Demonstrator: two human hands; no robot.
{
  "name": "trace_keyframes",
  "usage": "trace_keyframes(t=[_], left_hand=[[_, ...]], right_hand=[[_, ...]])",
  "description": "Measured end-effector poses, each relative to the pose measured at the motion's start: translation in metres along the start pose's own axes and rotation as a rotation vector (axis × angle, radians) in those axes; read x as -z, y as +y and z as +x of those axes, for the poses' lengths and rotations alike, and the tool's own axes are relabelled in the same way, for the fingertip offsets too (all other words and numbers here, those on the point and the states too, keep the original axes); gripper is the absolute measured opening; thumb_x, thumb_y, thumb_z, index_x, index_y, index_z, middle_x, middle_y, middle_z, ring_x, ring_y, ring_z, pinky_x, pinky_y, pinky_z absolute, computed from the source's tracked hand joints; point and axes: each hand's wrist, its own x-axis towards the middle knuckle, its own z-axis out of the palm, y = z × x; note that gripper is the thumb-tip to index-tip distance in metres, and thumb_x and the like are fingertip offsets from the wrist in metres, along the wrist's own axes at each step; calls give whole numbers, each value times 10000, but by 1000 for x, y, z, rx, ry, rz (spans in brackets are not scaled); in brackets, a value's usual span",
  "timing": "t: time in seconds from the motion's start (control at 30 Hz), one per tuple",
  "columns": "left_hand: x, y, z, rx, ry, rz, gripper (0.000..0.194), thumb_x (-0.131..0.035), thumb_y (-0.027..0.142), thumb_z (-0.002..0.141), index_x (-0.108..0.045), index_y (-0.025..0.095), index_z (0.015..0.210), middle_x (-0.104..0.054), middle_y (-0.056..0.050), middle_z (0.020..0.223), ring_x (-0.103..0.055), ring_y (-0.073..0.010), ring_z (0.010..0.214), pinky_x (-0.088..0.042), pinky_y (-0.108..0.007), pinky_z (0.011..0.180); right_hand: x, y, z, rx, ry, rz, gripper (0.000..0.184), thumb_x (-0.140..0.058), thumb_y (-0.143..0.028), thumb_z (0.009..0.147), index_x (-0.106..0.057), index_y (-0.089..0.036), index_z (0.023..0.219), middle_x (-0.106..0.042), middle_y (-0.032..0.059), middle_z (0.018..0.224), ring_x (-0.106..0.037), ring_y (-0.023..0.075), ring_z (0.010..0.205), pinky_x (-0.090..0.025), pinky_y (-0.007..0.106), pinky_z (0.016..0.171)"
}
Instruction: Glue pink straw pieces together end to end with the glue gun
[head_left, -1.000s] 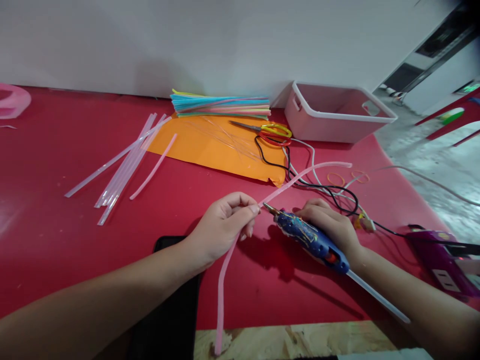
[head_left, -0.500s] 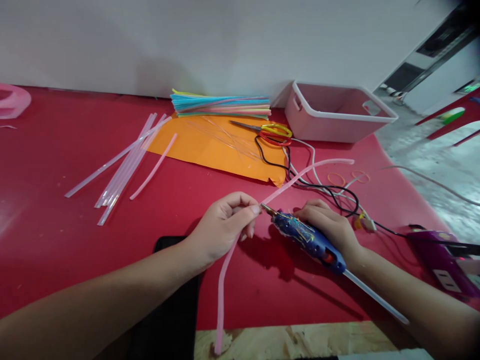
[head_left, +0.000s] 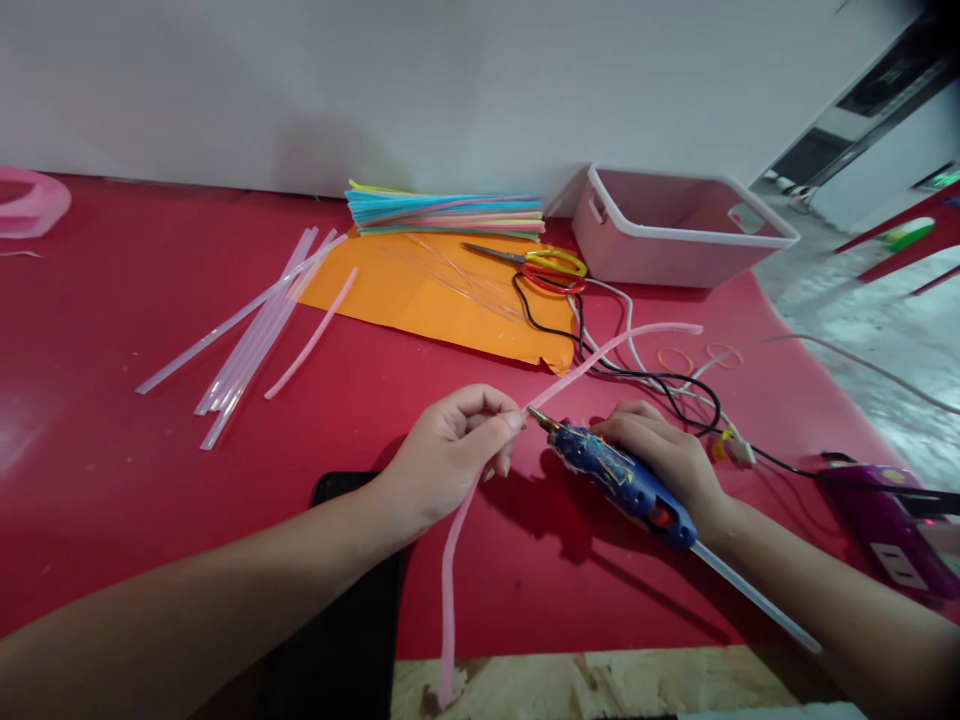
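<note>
My left hand (head_left: 450, 460) pinches a long pink straw (head_left: 600, 352) between thumb and fingers, just above the red table (head_left: 112, 420). The straw runs from the table's front edge up to the right, over black and white cables (head_left: 637, 372). My right hand (head_left: 664, 458) grips a blue glue gun (head_left: 622, 482) with a clear glue stick (head_left: 757, 598) sticking out behind. The gun's metal tip (head_left: 541, 418) sits right beside the straw at my left fingertips.
Clear glue sticks (head_left: 247, 335) lie at the left. An orange sheet (head_left: 435, 290), scissors (head_left: 536, 262) and stacked coloured straws (head_left: 446, 212) lie at the back, beside a white basket (head_left: 675, 235). A purple power strip (head_left: 885, 520) is at the right, a black phone (head_left: 337, 600) under my left arm.
Both hands have held their grips. The gun's tip stays at the straw beside my left fingertips, with only slight shifts of the view.
</note>
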Motion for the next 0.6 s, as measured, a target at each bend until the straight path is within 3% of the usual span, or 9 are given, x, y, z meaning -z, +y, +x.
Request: trace_keyframes(t=[0.23,0.6], left_hand=[[5,-5,-5,-159,71,242,128,-586,279,958,-577,194,862,-574,61,609,-524,-78,556,-426,-213,579],[3,-2,-9,-175,73,329,171,-591,286,949,-551,195,811,-550,55,615,-495,-81,555,-396,-211,547]], right_hand=[[2,-2,-1,0,19,25,63,-579,-307,942,-608,-277,990,-692,32,777,-614,203,690,-499,374,705],[2,1,-6,23,12,54,155,-610,-321,911,-600,-273,1057,-683,33,791,-645,186,676,-525,308,610]])
